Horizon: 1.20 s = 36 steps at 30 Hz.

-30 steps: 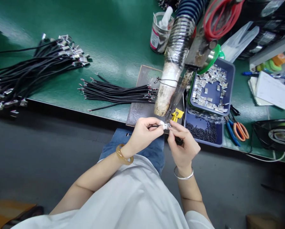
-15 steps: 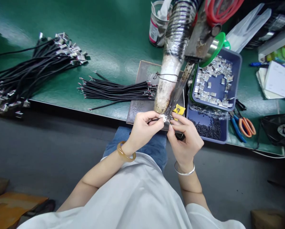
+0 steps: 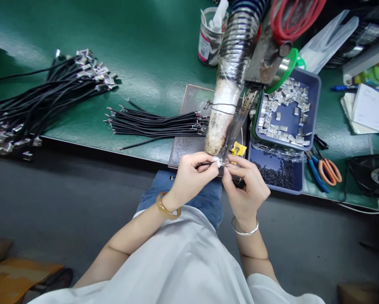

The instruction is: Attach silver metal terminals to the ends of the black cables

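Observation:
My left hand [image 3: 195,173] pinches a short black cable [image 3: 205,164] between thumb and fingers. A small shiny metal connector [image 3: 220,161] shows at the end of the cable, under the tip of the soldering iron assembly [image 3: 236,124]. From the other side my right hand [image 3: 248,181] is closed, its thumb and fingertips pinched close to the connector. What lies in that pinch is too small to tell. Behind the hands, a bundle of black cables with stripped ends [image 3: 154,122] lies partly on a dark board [image 3: 189,150].
A wrapped duct [image 3: 222,99] hangs over the work spot. To the right are a blue tray of metal connectors [image 3: 316,105], a tray of small black pieces [image 3: 298,183] and orange-handled pliers [image 3: 330,171]. Cables with connectors [image 3: 65,80] lie left, a jar [image 3: 206,44] behind.
Both hands keep their pinch at the connector, with only slight finger shifts. The whole view has moved a little, so the bench sits slightly lower.

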Motion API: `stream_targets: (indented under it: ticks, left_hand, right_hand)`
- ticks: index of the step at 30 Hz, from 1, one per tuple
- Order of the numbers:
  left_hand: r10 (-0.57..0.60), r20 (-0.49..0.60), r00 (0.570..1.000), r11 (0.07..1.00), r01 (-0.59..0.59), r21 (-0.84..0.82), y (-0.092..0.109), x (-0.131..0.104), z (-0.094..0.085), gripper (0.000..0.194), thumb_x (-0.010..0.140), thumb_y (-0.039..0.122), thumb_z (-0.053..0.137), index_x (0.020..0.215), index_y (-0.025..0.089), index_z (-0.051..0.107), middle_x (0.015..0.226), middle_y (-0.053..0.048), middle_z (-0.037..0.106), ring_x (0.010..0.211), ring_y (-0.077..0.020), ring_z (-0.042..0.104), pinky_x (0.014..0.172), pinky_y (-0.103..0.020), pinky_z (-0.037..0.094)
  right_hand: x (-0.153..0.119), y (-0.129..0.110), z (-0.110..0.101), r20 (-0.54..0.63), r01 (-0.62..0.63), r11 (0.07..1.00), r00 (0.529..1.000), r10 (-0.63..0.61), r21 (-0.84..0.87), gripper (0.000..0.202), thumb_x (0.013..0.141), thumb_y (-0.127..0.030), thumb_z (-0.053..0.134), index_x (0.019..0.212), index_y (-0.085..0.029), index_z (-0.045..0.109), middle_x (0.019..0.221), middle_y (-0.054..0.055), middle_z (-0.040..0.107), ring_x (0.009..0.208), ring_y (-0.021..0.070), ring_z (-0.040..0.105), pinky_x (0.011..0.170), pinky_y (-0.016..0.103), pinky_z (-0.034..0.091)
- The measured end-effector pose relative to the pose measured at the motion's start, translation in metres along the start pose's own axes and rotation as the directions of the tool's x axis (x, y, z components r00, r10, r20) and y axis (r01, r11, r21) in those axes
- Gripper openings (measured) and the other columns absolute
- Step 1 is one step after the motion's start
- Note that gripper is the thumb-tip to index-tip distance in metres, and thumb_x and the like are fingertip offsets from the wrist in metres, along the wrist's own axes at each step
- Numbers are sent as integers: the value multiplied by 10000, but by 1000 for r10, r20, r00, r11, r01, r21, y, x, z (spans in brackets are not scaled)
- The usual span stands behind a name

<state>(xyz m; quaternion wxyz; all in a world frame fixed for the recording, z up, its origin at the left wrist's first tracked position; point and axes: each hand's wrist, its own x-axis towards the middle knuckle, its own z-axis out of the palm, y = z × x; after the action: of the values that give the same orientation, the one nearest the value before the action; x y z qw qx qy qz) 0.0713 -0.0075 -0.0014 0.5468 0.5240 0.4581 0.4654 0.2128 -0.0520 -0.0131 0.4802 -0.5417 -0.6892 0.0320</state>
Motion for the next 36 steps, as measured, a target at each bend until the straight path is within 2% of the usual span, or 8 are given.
stream_targets:
  ticks: [5,10,14,22,25,32,34,36]
  left_hand:
    - [90,-4,996,995,-89,47,1,-1,-1,129,762,159,641,661,116,709,551,45,454,484,-47,320,456,-190,275]
    - [21,40,999,998,-24,59,-1,0,-2,124,741,153,626,681,109,725,541,38,498,478,-49,325,453,-185,282]
    - [8,21,1000,997,-9,77,-3,-2,-1,116,743,152,630,694,119,730,552,33,534,480,-51,342,459,-183,297]
    - [206,21,978,946,-205,252,-3,-4,-2,138,814,156,630,754,135,752,629,-3,626,512,-72,447,486,-193,346]
    - [218,46,975,939,-222,262,-2,-3,-4,143,815,150,630,763,137,763,613,0,627,508,-75,444,488,-199,337]
    - [84,99,992,980,-100,172,0,-4,-4,148,778,108,596,686,119,712,577,27,535,519,-63,373,492,-193,305]
    - [11,120,993,995,-23,100,1,-5,-4,134,777,125,603,679,121,694,582,30,519,522,-61,354,491,-192,300]
    - [-82,186,979,997,82,5,2,-4,-6,133,791,167,617,680,125,678,594,25,520,529,-65,367,497,-194,312]
  right_hand:
    - [0,-4,-1,-15,-12,1000,1000,12,1,170,851,-83,703,914,-235,658,1106,47,756,966,183,750,845,341,634]
    - [-2,0,0,-9,-22,999,1000,23,26,164,856,-77,687,884,-224,621,1021,40,765,986,179,744,838,322,622]
    - [-2,2,1,6,-25,999,1000,25,32,167,868,-78,682,898,-235,631,971,21,763,979,184,746,823,326,619]
    - [2,-4,1,-37,-27,1000,999,27,-11,193,848,-77,723,930,-248,685,1048,21,761,945,175,746,848,324,624]
    - [0,-3,1,-41,-19,1000,999,18,-6,173,849,-93,720,916,-243,668,1055,32,759,952,181,749,830,324,631]
    - [-6,1,-1,-11,38,999,999,-38,-27,184,857,-77,690,928,-234,624,1022,44,768,933,173,753,804,295,623]
    - [-6,3,-3,-21,35,999,999,-35,-33,179,874,-92,678,958,-240,623,1014,32,772,936,173,756,811,292,619]
    - [-7,4,-5,2,56,997,998,-56,-43,185,890,-96,662,998,-238,612,1052,39,772,968,174,755,822,284,613]
